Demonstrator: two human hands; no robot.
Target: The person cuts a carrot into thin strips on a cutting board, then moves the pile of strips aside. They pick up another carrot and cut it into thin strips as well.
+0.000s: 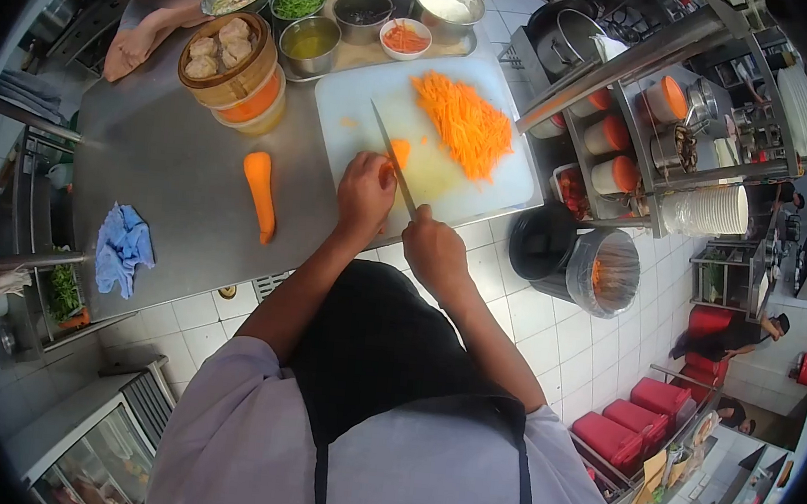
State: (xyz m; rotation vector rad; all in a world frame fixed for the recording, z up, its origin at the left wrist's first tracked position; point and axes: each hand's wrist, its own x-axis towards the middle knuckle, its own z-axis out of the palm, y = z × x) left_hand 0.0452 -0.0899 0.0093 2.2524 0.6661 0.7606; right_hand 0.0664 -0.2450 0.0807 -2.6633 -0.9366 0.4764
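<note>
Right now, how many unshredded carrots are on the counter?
2. A whole carrot lies on the steel table left of the cutting board; a cut piece sits on the board under the knife, held by the left hand. More may hide beneath that hand.

Near the middle of the frame, the left hand pins a carrot piece on the white cutting board. The right hand grips a knife, its blade against that piece. A pile of carrot shreds lies on the board, to the upper right. Left of the board, a whole carrot and a blue cloth lie on the steel surface. A bamboo steamer stands above them.
</note>
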